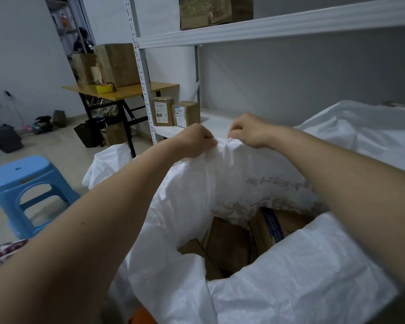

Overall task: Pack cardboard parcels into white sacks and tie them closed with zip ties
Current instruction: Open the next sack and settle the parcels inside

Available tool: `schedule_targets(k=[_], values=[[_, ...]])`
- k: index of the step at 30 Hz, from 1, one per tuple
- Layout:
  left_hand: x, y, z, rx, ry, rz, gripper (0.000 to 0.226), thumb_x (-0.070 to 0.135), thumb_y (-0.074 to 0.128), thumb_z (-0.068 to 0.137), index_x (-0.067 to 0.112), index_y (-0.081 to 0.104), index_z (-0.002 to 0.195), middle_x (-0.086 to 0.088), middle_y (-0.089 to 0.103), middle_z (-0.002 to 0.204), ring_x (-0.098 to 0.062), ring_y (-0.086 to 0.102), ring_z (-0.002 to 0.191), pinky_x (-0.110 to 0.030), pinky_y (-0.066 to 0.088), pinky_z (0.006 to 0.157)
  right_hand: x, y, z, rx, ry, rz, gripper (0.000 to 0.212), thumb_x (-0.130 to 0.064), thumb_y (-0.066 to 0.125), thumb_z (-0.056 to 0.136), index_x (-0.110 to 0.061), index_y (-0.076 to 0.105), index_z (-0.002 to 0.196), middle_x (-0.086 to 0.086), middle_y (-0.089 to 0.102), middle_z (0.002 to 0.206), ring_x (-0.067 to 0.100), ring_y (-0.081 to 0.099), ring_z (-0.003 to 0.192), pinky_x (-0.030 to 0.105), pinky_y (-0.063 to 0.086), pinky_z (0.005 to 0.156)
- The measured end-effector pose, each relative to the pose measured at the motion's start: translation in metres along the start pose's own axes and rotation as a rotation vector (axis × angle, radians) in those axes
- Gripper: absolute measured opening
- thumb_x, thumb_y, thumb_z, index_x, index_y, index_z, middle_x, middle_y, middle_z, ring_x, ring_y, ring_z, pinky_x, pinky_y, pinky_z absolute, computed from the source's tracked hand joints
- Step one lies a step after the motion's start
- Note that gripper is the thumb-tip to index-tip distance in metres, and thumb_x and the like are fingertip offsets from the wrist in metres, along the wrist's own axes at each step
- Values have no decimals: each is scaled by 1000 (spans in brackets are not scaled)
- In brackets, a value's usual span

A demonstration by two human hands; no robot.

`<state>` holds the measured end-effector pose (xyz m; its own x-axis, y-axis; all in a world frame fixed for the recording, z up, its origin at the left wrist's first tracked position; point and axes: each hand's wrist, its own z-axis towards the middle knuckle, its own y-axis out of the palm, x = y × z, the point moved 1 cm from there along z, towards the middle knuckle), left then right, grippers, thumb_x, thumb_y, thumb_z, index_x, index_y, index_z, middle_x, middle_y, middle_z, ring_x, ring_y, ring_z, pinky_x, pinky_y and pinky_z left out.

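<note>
Your left hand (198, 139) and right hand (248, 132), both reached forward, pinch the far rim of 1 open white sack (302, 272), fingers curled into the bunched fabric. Inside it, about 3 cardboard parcels (227, 244) show, mostly hidden. 2 labelled boxes (177, 112) stand on the shelf (215, 125) beyond; 1 blue stool (21, 176) stands left.

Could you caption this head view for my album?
Both hands, left and right, grip the white sack rim above cardboard parcels.

Stool (19, 174): blue plastic, on the floor to my left.
Table (126, 90): wooden top, black legs.
Tape (105, 88): yellow roll on the table.
</note>
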<state>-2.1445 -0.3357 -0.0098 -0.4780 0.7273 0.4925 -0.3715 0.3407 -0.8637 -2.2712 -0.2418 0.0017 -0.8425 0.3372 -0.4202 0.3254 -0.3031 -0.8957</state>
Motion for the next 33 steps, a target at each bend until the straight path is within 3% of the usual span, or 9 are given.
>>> schedule_targets(k=[3,6,9,11,14,19,22,26,33], values=[[-5,7,9,-24,-141,21,33,22,45,98,-1,64,112,-17,63,112,-23,53,88,-26,37,73,-3,8,-10,114,-130,-317,42,-37,56,92,-15,55,128,7,56,128,29,42,123,36,39,93],[-10,10,11,-51,-194,-62,33,16,39,99,0,62,116,-17,62,115,-26,56,87,-30,46,73,2,20,-16,92,-205,-601,19,-25,57,92,-9,60,102,10,58,105,29,45,111,35,40,74],[-16,13,11,-88,-229,-140,30,14,42,97,2,65,111,-16,64,110,-31,63,93,-36,54,79,11,20,-10,19,-58,-422,14,-15,51,91,-11,53,77,9,53,85,32,54,87,32,35,63],[-11,11,14,-1,-172,85,30,16,44,96,5,61,117,-14,61,121,-30,59,104,-35,48,87,13,17,-3,-77,-20,-299,16,-17,54,89,-12,55,74,9,57,83,31,55,83,33,38,62],[14,9,13,23,61,61,40,9,48,93,14,51,132,-5,53,133,-22,53,119,-30,44,91,14,14,5,-142,-10,-211,17,-21,62,88,-8,64,99,8,61,103,27,58,91,33,45,73],[31,22,18,-172,118,175,20,19,46,96,12,63,104,-10,64,92,-17,57,64,-19,44,54,19,-7,-3,-105,-10,-58,43,-29,73,81,-10,58,116,7,58,112,24,55,97,26,42,68],[27,25,21,-78,76,222,30,10,37,97,6,59,117,-14,59,118,-25,53,101,-24,37,78,35,-32,-16,-180,29,-236,63,-31,79,75,-15,51,129,3,57,120,23,54,105,30,45,85],[25,25,21,-78,-28,211,34,13,34,99,3,52,126,-16,52,129,-29,49,116,-32,37,92,58,-41,-23,-185,81,-478,24,-18,73,80,-1,65,96,17,67,96,25,56,78,28,40,66],[43,28,14,160,44,464,40,6,46,88,5,45,128,-15,46,131,-29,45,118,-38,39,97,65,-53,-30,-78,101,-115,20,-21,71,83,-3,71,90,7,58,76,18,49,69,24,33,53]])
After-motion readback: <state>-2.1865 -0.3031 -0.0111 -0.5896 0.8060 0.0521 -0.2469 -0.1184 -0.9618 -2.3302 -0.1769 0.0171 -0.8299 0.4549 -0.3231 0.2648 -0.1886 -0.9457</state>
